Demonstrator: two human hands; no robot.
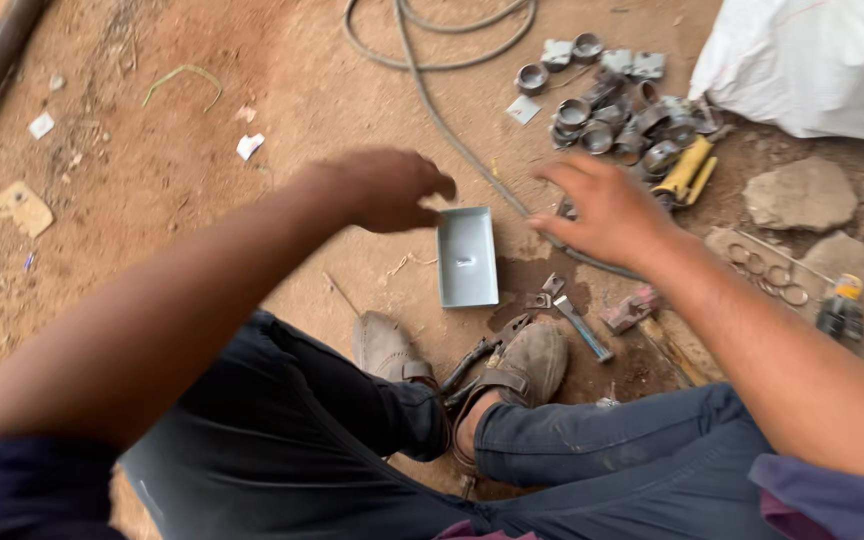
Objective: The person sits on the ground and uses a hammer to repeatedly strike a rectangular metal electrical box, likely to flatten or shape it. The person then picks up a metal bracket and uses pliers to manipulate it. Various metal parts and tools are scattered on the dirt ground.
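A small rectangular metal tray (467, 257), pale grey with a raised rim, lies open side up on bare reddish dirt ground (252, 90), just beyond the person's sandalled feet (517, 365) and between the two hands. A small mark shows on its floor.

The left hand (384, 188) hovers just left of the tray's far end, fingers curled loosely downward, holding nothing that can be seen; it is blurred, so whether it touches the tray cannot be told. The right hand (607, 208) hangs just right of the tray, palm down, fingers spread open and empty, above a grey cable (432, 105) that runs across the ground.

Beyond the right hand sits a heap of short metal rings (617, 115) with a yellow tool (687, 170) beside it. A white sack (817, 65) fills the far right corner of the view. Pliers (477, 360) lie between the feet, and a small blue-handled tool (582, 325) lies just right of the tray. Scraps of white and tan paper (22, 205) dot the ground at far left
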